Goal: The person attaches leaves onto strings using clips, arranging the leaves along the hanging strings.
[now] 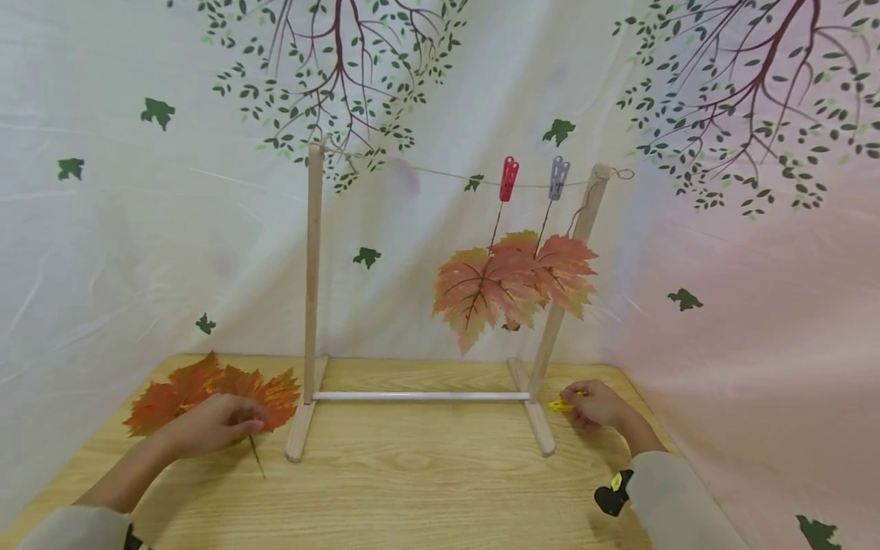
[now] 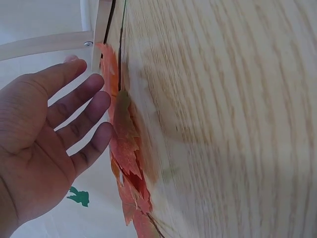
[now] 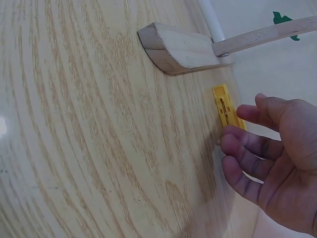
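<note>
My left hand point(image 1: 216, 424) reaches over orange-red maple leaves point(image 1: 168, 393) on the table's left side, its fingers loosely bent and nothing gripped. In the left wrist view, the fingertips of that hand point(image 2: 54, 119) are right by the leaf edges point(image 2: 126, 148). A dark stem point(image 1: 257, 457) sticks out toward the front. On the right, my right hand point(image 1: 596, 405) pinches a yellow clothespin point(image 3: 225, 106) by one end between thumb and fingers, close over the tabletop. Two paler maple leaves point(image 1: 474, 286) hang from a string by a red clothespin point(image 1: 509, 179) and a grey clothespin point(image 1: 558, 179).
A wooden frame stands mid-table, with a left post point(image 1: 313, 267), a leaning right post point(image 1: 550, 344) and a white crossbar point(image 1: 419, 396) low down. The string point(image 1: 440, 174) joins the post tops. Behind the table point(image 1: 412, 489) hangs a pale curtain point(image 1: 241, 229) printed with branches.
</note>
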`<control>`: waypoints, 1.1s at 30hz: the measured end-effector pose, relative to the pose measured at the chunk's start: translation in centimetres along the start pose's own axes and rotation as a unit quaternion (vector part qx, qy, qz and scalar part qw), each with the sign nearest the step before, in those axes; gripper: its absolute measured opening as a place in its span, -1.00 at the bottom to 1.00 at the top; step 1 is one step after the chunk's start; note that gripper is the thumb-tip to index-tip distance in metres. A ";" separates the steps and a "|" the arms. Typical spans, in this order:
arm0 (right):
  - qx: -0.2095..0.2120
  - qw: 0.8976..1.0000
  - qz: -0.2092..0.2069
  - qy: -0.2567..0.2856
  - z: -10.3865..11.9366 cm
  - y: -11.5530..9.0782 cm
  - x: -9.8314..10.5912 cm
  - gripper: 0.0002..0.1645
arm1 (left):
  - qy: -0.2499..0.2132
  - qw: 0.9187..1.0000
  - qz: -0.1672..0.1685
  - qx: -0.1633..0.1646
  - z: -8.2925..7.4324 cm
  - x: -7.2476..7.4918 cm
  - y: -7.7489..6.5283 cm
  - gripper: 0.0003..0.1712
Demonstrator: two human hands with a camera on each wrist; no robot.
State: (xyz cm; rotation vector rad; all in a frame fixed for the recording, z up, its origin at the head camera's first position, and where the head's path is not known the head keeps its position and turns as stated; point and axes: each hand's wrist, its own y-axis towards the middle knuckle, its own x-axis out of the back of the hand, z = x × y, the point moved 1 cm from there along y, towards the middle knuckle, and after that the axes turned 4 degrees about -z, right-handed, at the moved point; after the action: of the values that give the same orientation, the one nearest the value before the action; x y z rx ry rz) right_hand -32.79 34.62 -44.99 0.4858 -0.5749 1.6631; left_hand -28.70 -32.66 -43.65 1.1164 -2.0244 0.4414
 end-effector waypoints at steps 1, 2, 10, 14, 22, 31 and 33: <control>0.000 1.000 0.001 0.002 0.0 0.0 0.0 -0.63 | 0.000 1.000 0.000 -0.001 0.0 0.0 0.0 -0.72; -0.003 1.000 0.000 0.003 -0.1 0.0 -0.1 -0.63 | -0.001 1.000 0.001 -0.003 0.1 0.0 0.0 -0.72; -0.007 1.000 -0.005 0.003 -0.6 0.4 -0.2 -0.59 | 0.000 1.000 -0.001 -0.004 0.2 -0.3 0.1 -0.76; -0.011 1.000 -0.005 0.006 -0.7 0.6 -0.3 -0.55 | 0.009 1.000 -0.001 -0.011 0.3 -0.5 0.3 -0.77; -0.007 1.000 0.002 -0.018 -0.4 0.4 -0.2 -0.63 | 0.030 1.000 0.003 -0.004 1.0 -0.4 0.1 -0.81; 0.050 0.994 0.005 -0.095 -0.4 -0.1 0.2 -0.77 | 0.051 0.998 0.016 -0.025 1.3 -0.3 -0.2 -0.84; 0.076 0.990 0.012 -0.116 -0.5 -0.2 0.2 -0.79 | 0.048 0.998 0.017 -0.032 1.3 -0.3 -0.2 -0.85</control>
State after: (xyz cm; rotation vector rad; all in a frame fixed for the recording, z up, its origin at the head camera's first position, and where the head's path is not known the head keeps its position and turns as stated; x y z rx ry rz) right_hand -32.59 35.15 -45.24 0.7934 -0.6270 1.6936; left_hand -29.01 -33.40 -44.74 1.0049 -1.9617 0.4352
